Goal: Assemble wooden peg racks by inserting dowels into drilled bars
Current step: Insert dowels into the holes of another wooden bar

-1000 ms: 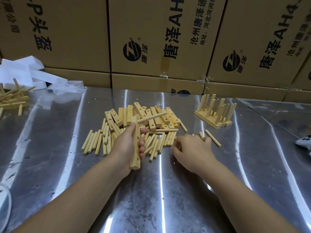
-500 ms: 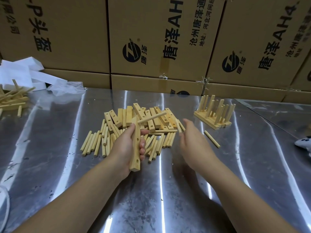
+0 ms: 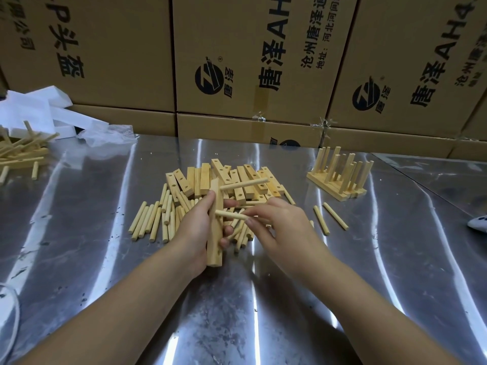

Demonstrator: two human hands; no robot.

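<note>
Drilled bar (image 3: 214, 233) is held nearly upright above the counter (image 3: 263, 299), gripped around its middle by the left hand (image 3: 193, 227), whose fingers are curled round it with the thumb near the top. 1 dowel (image 3: 243, 184) is seated in the bar's upper hole and sticks out to the right. A 2nd dowel (image 3: 228, 214) is pinched near its right end by the fingers of the right hand (image 3: 279, 227), and its left tip is set against the bar's face lower down; whether it has entered a hole cannot be told. Behind the hands a heap of drilled bars (image 3: 245, 177) is lying on the counter, with loose dowels (image 3: 150, 219) spread in front of it and beside it. 2 more dowels (image 3: 336, 216) are seen to the right, apart from the heap. A finished rack (image 3: 340, 180) with upright pegs is placed farther right, and more assembled pieces (image 3: 18, 154) at the far left edge. Cardboard boxes (image 3: 237, 61) are stacked along the back.
</note>
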